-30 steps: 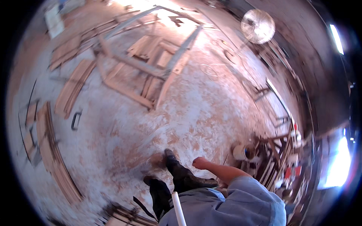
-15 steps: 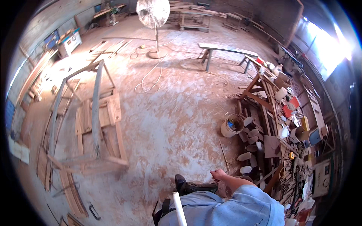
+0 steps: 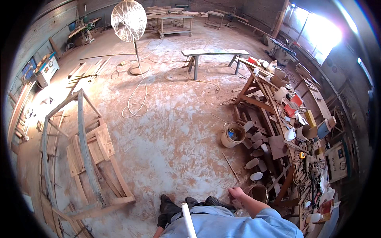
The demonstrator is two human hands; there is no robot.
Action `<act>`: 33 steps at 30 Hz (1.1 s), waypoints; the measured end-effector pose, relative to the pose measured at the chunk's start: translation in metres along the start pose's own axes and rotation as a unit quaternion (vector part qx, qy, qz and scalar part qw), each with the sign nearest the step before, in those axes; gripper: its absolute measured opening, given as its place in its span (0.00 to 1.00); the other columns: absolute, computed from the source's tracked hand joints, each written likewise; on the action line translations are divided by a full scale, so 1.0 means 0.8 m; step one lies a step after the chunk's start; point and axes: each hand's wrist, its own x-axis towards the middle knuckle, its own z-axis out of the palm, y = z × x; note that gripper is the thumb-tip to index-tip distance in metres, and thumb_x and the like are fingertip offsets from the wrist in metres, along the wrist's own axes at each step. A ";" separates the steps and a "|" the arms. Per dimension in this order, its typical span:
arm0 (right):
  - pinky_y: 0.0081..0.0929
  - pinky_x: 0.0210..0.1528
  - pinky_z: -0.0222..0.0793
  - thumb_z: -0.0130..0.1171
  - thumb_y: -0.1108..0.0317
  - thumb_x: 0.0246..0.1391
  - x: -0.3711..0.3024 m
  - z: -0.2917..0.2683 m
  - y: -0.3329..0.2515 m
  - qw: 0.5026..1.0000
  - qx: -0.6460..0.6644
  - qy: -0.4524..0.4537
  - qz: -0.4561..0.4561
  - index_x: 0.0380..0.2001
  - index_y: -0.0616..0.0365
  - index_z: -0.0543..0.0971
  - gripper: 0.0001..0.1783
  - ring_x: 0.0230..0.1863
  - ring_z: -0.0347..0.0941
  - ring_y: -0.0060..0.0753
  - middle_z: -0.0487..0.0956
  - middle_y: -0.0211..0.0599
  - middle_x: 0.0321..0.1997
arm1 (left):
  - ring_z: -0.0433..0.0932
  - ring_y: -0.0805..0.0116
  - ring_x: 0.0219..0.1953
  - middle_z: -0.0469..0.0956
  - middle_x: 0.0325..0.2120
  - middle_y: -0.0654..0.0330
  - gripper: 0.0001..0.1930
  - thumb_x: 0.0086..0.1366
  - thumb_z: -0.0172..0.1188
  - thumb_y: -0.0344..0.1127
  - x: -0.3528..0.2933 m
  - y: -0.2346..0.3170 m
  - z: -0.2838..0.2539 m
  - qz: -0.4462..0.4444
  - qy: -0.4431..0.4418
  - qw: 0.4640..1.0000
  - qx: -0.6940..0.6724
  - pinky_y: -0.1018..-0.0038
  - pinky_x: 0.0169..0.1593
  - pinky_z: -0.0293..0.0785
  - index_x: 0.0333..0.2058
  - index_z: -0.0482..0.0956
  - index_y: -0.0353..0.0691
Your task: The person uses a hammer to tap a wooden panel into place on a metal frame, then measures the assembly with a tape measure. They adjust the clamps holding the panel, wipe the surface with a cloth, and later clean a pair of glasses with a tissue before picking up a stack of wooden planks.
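Observation:
My right hand [image 3: 237, 192] hangs low in front of me, fingers curled closed. Something pale shows just beneath it, too unclear to name. An open brown bucket [image 3: 260, 193] stands on the floor just right of that hand. At the lower edge a sliver of my left arm [image 3: 158, 232] shows beside my blue shirt [image 3: 222, 224]; the left hand itself is not visible. A white tube [image 3: 188, 220] rises in front of my shirt. Dark shoes [image 3: 166, 201] show on the floor below me.
A cluttered workbench [image 3: 274, 104] with bottles and tools runs along the right, a bucket [image 3: 228, 140] beside it. Wooden frames [image 3: 85, 150] lie to the left. Ahead stand a large fan [image 3: 129, 22], its looping cord [image 3: 145, 91] on the floor, and a sawhorse bench [image 3: 214, 52].
My view has turned to the right, so the surroundings sit further left in the picture. My right hand stays low and closed. A sliver of the left arm now shows.

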 end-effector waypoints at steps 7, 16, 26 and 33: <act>0.37 0.29 0.78 0.52 0.53 0.57 -0.028 0.049 0.000 0.997 0.000 -0.002 0.073 0.42 0.65 0.77 0.23 0.29 0.77 0.38 0.79 0.43 0.35 | 0.74 0.59 0.35 0.77 0.35 0.47 0.16 0.67 0.49 0.44 0.022 -0.002 -0.118 -0.023 -0.022 0.997 0.067 0.67 0.40 0.69 0.39 0.74 0.35; 0.35 0.29 0.77 0.53 0.50 0.58 -0.034 0.066 -0.009 0.989 0.121 0.033 0.079 0.46 0.64 0.77 0.26 0.29 0.76 0.35 0.80 0.42 0.37 | 0.74 0.62 0.32 0.77 0.33 0.49 0.15 0.67 0.49 0.44 0.095 0.117 -0.161 -0.021 -0.032 0.988 0.149 0.68 0.36 0.70 0.37 0.74 0.36; 0.30 0.24 0.74 0.53 0.56 0.57 0.062 0.003 -0.004 0.978 0.185 0.056 0.085 0.39 0.64 0.79 0.20 0.24 0.77 0.33 0.81 0.41 0.31 | 0.75 0.65 0.28 0.78 0.30 0.52 0.14 0.67 0.49 0.43 0.117 0.253 -0.079 0.002 -0.042 0.976 0.215 0.70 0.32 0.71 0.34 0.74 0.37; 0.29 0.25 0.74 0.53 0.63 0.59 0.102 -0.059 -0.091 0.928 0.359 0.091 0.047 0.31 0.63 0.76 0.12 0.22 0.73 0.30 0.76 0.35 0.25 | 0.75 0.67 0.25 0.78 0.29 0.53 0.13 0.68 0.49 0.42 0.137 0.340 -0.067 0.060 -0.024 0.975 0.215 0.72 0.29 0.72 0.32 0.74 0.38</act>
